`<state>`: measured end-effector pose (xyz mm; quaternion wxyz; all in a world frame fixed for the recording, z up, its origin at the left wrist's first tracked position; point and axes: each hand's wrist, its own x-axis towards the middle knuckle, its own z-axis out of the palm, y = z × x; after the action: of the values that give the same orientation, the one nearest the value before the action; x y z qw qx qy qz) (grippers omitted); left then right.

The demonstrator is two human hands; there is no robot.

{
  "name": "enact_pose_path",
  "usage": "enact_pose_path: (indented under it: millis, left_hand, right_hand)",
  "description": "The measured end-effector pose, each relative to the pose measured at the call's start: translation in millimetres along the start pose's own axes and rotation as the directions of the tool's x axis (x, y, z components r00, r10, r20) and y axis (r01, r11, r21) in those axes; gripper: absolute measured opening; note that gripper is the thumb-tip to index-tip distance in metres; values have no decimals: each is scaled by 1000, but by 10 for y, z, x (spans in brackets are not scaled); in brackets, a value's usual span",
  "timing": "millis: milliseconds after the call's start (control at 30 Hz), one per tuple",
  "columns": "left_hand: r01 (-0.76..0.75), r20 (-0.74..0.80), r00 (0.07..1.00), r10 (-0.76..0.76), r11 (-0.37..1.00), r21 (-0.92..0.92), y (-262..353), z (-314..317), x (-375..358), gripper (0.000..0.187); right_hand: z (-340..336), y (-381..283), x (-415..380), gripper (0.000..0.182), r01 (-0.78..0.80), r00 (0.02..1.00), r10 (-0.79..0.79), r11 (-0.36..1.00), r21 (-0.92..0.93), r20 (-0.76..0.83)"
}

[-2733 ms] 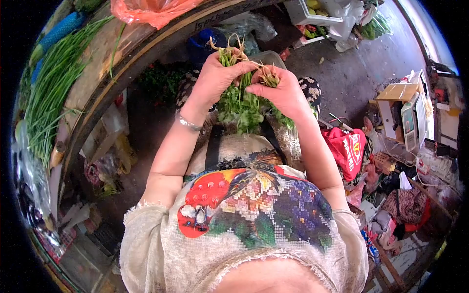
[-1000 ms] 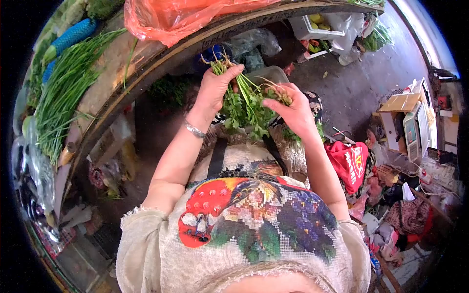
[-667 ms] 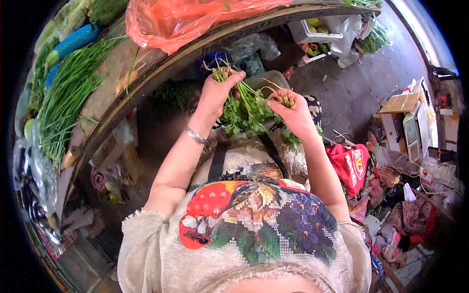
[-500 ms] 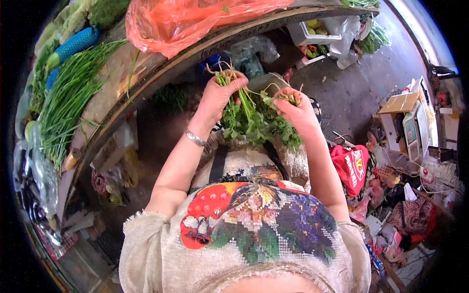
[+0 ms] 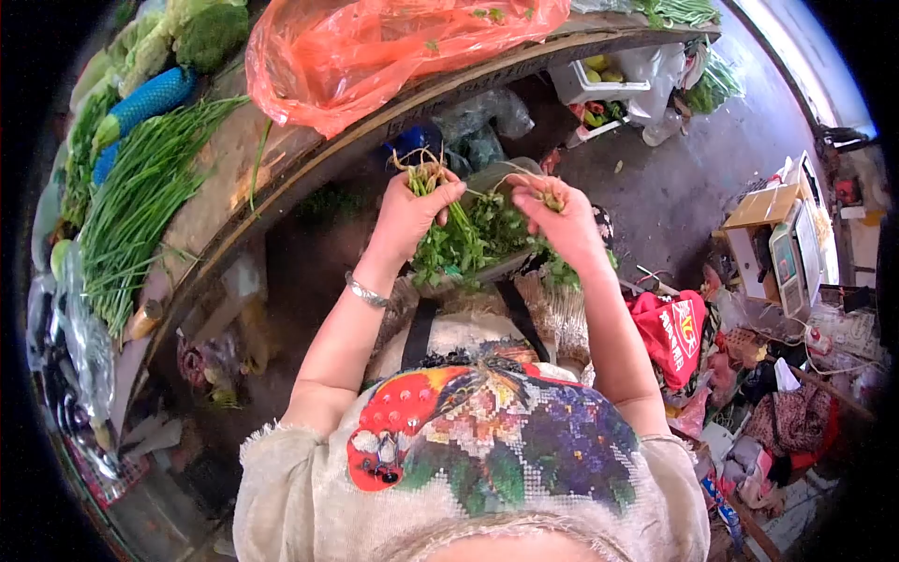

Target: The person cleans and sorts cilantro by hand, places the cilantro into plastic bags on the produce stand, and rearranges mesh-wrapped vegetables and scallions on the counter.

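Observation:
My left hand is closed around a bunch of coriander, its pale roots sticking up above the fist and its leaves hanging below. To the right, my right hand is closed on a smaller bunch of coriander. Its roots show at the fingertips, and my palm and wrist hide part of its leaves. Both hands are above my lap. More green leaves show between the two hands.
A curved wooden counter carries an orange plastic bag, long green chives and other vegetables. A white crate stands behind on the floor. On the right are a weighing scale, a red bag and heaped clutter.
My right hand has moved slightly left and turned, its fingers pointing more toward the left hand. My left hand has shifted a little left and down with its bunch.

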<state>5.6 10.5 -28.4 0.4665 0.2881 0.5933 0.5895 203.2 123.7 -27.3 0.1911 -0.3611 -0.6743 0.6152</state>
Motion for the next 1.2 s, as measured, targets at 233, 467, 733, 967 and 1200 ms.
enact_pose_path:
  millis: [233, 467, 733, 967, 1200]
  left_hand:
    - [-8, 20, 1000, 8, 1000, 0, 5, 70, -88, 15]
    - [-91, -108, 990, 94, 995, 31, 141, 25, -140, 12]
    - [-68, -66, 995, 71, 996, 51, 83, 82, -108, 22]
    - [-132, -43, 990, 133, 991, 23, 68, 53, -107, 42]
    - [-166, 97, 982, 159, 984, 66, 17, 379, -139, 75]
  right_hand:
    - [225, 38, 50, 22, 121, 989, -103, 976, -179, 110]
    - [-37, 304, -68, 18, -28, 998, 25, 998, 51, 63]
    - [-50, 112, -12, 11, 25, 997, -13, 989, 146, -81]
    - [-50, -83, -19, 22, 24, 998, -11, 975, 219, -61]
    - [291, -53, -46, 33, -8, 998, -11, 961, 276, 67]
